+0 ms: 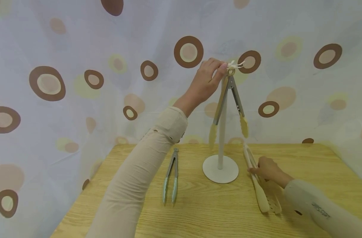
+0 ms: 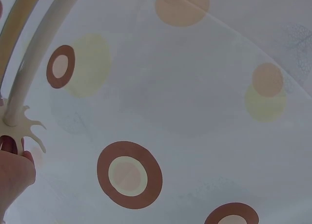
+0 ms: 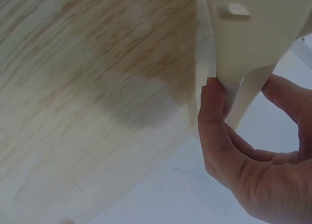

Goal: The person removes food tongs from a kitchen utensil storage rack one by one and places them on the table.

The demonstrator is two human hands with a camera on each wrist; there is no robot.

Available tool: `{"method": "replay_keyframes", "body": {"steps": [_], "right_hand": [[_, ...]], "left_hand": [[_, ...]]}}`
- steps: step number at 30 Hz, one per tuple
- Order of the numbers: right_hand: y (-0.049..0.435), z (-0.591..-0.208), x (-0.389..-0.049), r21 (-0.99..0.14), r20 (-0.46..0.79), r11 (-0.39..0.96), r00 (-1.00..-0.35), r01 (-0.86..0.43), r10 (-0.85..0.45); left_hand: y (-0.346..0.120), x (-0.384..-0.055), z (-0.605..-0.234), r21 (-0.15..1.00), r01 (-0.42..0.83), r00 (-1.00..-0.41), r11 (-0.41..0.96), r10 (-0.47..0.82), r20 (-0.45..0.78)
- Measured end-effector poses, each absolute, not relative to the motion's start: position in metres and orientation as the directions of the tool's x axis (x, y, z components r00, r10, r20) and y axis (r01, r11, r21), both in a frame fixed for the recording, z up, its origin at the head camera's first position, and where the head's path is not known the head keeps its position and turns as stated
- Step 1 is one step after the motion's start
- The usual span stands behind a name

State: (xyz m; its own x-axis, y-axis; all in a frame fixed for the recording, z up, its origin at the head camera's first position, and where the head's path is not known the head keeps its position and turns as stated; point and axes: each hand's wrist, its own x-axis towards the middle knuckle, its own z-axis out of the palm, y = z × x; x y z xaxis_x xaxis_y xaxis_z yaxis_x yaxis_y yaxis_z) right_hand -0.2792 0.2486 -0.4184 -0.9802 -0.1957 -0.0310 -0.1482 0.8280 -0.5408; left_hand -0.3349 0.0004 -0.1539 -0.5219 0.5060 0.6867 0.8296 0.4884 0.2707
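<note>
My left hand (image 1: 207,79) reaches up to the top of a white utensil stand (image 1: 220,145) and grips its hooked head (image 2: 15,130). From one of the hooks hang metal tongs with yellow tips (image 1: 244,125), their two arms spread around the pole. At the right of the table, my right hand (image 1: 268,169) pinches cream plastic tongs (image 1: 260,195) between thumb and fingers near their middle. One arm of these tongs ends in a slotted head; the right wrist view shows their pale body (image 3: 258,34) close up.
Grey tongs with light teal tips (image 1: 175,188) lie on the wooden table (image 1: 204,211), left of the stand's round base (image 1: 212,175). Behind the table hangs a white curtain (image 1: 157,29) patterned with brown, peach and yellow ovals.
</note>
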Motion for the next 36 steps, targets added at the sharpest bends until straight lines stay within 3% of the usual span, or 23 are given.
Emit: {"method": "replay_keyframes", "body": {"steps": [36], "right_hand": [[0.2395,-0.4197,-0.2809,-0.505,-0.065,0.851,-0.978,-0.141,-0.2]], "left_hand": [[0.0001,-0.334,-0.153,0.265,0.827,-0.525,0.496,0.513,0.679]]}}
